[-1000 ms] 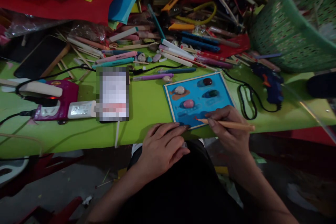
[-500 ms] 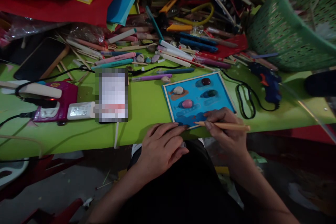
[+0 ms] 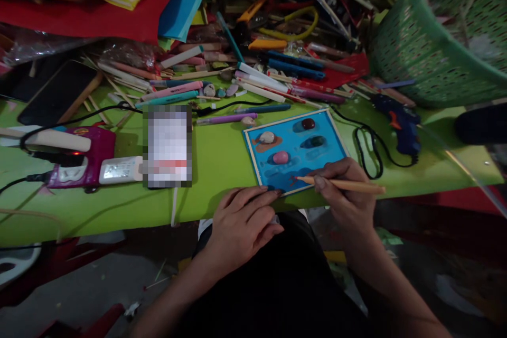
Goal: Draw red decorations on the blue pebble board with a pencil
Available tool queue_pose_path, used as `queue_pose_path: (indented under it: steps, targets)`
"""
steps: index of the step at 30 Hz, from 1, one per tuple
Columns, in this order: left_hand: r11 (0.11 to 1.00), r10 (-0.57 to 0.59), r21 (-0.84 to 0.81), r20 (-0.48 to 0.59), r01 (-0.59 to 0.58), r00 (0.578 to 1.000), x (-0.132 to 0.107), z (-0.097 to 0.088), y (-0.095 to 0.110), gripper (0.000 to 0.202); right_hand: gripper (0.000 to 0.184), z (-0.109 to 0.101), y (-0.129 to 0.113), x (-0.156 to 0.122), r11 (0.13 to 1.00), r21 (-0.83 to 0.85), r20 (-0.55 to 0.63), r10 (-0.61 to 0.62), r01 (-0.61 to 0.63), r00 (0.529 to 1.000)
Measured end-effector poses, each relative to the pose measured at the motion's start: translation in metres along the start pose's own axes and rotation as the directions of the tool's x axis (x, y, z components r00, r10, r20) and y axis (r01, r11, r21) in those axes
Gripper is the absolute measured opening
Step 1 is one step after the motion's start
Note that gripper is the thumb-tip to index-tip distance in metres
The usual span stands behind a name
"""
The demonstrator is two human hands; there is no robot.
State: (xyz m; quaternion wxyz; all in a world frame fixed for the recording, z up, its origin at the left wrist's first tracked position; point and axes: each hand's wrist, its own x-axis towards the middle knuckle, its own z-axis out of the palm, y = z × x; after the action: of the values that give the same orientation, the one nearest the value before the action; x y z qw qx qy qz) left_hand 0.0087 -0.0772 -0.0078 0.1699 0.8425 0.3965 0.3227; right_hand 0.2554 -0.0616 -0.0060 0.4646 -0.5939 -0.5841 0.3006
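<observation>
A blue board (image 3: 295, 142) edged with thin wooden sticks lies on the green table near its front edge. On it are a white pebble (image 3: 266, 138), a pink pebble (image 3: 281, 157), a dark red pebble (image 3: 308, 123) and a dark green pebble (image 3: 317, 141), with drawn shapes around them. My right hand (image 3: 344, 190) grips a light orange marker pen (image 3: 356, 186), its tip touching the blue surface beside small red-orange strokes (image 3: 293, 180). Flat and with fingers stretched out, my left hand (image 3: 245, 222) rests its fingertips on the board's lower left corner.
A blurred-out phone (image 3: 168, 145) and a purple power strip (image 3: 85, 156) with plugs are at the left. Behind the board lie several markers (image 3: 261, 76) and sticks. To the right are a blue glue gun (image 3: 402, 124), its black cord and a green basket (image 3: 428, 47).
The marker's tip has shifted slightly up and right, and more red-orange strokes show on the board. My left hand stays in place. The whole view has shifted a little.
</observation>
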Motion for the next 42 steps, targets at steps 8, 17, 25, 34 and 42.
queue_pose_path:
  steps: [8,17,25,34,42]
  targets:
    - [1.0,0.007,-0.001,-0.002,-0.007,1.0,0.0,0.0,-0.001,0.03,0.012,0.001,-0.008,0.005,0.985,-0.133,0.049,-0.102,0.108,0.994]
    - [1.0,0.0,0.002,-0.001,0.0,1.0,-0.001,0.0,0.0,0.031,0.01,0.003,-0.01,0.005,0.985,-0.139,0.035,-0.101,0.105,0.994]
    - [1.0,-0.008,0.003,0.001,0.008,1.0,0.0,-0.001,0.001,0.032,0.009,-0.008,-0.001,0.008,0.997,-0.065,-0.064,-0.036,0.032,0.997]
    - [1.0,-0.001,0.007,-0.01,0.002,1.0,0.003,-0.002,0.001,0.033,0.007,-0.009,0.003,0.01,0.996,-0.068,0.032,-0.057,0.059,0.998]
    - [1.0,-0.003,0.021,-0.005,0.003,1.0,0.004,-0.003,0.002,0.039,0.008,-0.008,-0.003,0.016,0.979,-0.144,0.089,-0.13,0.142,0.987]
